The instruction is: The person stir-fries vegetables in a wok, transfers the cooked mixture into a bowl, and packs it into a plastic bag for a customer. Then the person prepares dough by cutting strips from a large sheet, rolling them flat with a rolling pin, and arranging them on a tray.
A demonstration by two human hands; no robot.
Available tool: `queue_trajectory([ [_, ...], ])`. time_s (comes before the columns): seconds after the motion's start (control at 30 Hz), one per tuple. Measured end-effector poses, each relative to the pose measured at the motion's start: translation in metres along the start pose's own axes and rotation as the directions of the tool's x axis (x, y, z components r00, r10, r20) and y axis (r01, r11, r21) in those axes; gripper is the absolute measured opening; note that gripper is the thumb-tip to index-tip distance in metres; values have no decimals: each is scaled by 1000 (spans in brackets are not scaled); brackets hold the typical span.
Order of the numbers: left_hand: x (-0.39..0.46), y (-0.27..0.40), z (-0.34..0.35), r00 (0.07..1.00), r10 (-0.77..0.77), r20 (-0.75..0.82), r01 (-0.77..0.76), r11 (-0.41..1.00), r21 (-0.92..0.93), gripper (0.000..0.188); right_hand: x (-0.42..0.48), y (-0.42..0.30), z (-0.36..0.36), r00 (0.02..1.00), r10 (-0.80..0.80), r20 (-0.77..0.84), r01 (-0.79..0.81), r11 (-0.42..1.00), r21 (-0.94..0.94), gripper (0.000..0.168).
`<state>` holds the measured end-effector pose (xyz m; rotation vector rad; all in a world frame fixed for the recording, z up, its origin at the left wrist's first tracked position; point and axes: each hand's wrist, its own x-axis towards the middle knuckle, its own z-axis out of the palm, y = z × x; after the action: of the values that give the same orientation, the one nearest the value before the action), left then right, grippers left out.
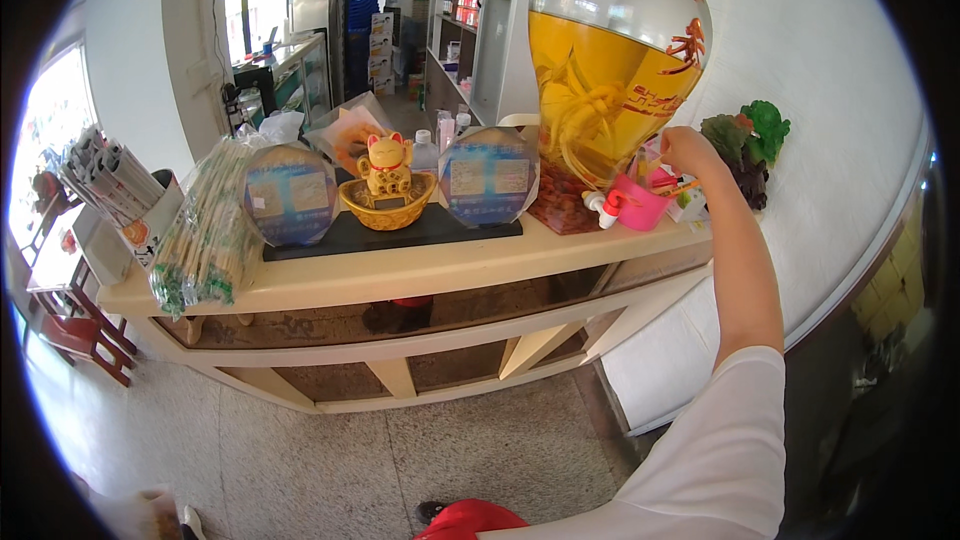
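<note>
My right hand (686, 150) reaches over the right end of the counter (322, 277), with bent fingers pointing down just above a pink plastic cup (646, 204). Pens and other slim items (679, 189) stand in the cup. Whether the fingers pinch one of them cannot be made out. White-and-red bottles (609, 208) sit against the cup's left side. Behind it rises a large glass jar (615, 67), partly filled with yellow liquid and pale roots, on a reddish-brown base (559, 202). My left hand is out of view.
Left along the counter are a gold lucky cat (388, 165) on an ingot-shaped bowl (388, 206), two octagonal plaques (289, 195), bagged chopsticks (214, 217) and rolled newspapers (112, 172). Artificial leafy vegetables (750, 139) hang by the right wall. Another person's shoe (193, 521) shows lower left.
</note>
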<state>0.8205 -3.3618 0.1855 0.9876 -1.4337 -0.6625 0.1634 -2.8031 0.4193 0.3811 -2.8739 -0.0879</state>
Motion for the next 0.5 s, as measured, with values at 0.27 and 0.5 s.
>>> queue_trajectory([
  [0.27,3,-9,-5,1000,2,-6,-2,1000,20,27,-11,13,-13,915,-301,-269,152,875,-459,11],
  [0.5,3,-16,-12,1000,5,-23,-5,999,33,27,-39,3,-22,803,-392,-450,126,849,-514,10],
])
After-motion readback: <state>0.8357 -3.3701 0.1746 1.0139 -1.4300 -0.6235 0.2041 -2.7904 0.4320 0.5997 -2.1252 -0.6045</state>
